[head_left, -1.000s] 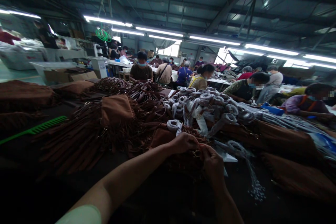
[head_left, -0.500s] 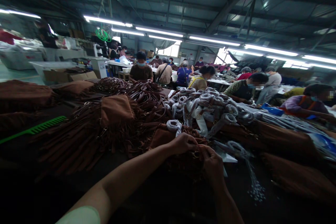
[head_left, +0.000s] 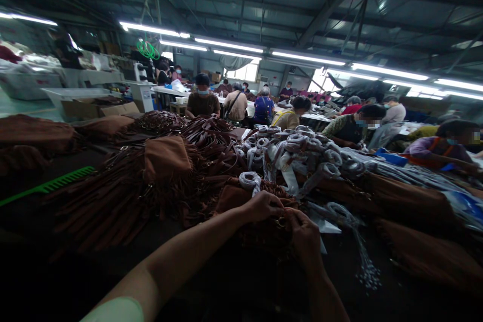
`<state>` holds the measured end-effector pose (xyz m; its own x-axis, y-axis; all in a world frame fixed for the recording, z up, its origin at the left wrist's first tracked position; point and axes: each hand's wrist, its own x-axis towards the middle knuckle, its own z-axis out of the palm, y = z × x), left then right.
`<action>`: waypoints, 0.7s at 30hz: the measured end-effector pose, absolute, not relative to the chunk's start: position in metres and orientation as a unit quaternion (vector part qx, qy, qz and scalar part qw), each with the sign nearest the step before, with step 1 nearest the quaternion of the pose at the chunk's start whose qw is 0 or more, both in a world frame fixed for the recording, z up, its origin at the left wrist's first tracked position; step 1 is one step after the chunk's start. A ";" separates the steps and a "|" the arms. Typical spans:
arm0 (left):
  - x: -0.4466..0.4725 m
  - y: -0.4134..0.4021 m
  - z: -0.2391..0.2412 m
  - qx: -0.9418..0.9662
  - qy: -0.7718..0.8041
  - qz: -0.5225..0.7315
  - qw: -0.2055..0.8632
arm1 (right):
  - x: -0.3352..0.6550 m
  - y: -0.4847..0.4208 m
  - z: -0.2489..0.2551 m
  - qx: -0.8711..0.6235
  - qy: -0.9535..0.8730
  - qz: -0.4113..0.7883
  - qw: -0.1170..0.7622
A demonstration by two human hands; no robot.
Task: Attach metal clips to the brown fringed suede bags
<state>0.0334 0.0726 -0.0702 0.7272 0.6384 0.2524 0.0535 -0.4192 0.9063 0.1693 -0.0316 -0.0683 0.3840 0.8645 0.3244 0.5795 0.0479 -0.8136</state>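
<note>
My left hand [head_left: 265, 206] and my right hand [head_left: 305, 231] meet with their fingertips pinched together in front of me. What they pinch is too small and dark to make out. Just below the fingertips hangs a gold-coloured ring [head_left: 280, 222], on dark brown fringed material [head_left: 269, 241]. Behind my left wrist lies a brown fringed bag [head_left: 231, 198], partly hidden by my arm. A strap coil wrapped in clear plastic [head_left: 249, 180] rests on it, right beyond my left hand. White paper [head_left: 330, 227] shows beside my right hand.
Plastic-wrapped strap coils [head_left: 298, 148] are heaped beyond my hands. Dark brown straps [head_left: 215, 143] and a fringed bag [head_left: 168, 158] lie to the left, near a green comb-like tool [head_left: 68, 178]. A bundle of thin clear strings [head_left: 362, 249] and brown bags [head_left: 430, 251] lie right. Co-workers sit beyond.
My hands keep almost the same pinched pose, with only a slight shift of the fingers. At the far left, a distant person's red sleeve has drawn back toward the edge.
</note>
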 end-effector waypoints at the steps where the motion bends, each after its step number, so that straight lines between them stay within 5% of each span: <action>1: 0.034 0.073 -0.071 0.786 0.226 0.297 0.492 | 0.169 -0.031 -0.069 -0.671 -0.543 0.138 0.487; 15: 0.037 0.075 -0.086 0.722 0.262 0.289 0.572 | 0.161 -0.028 -0.082 -0.638 -0.644 -0.008 0.423; 18: 0.024 0.085 -0.073 0.811 0.237 0.276 0.459 | 0.160 -0.026 -0.085 -0.642 -0.640 0.000 0.422; 21: -0.004 0.105 -0.052 0.883 0.297 0.294 0.215 | 0.162 -0.022 -0.084 -0.653 -0.631 0.004 0.419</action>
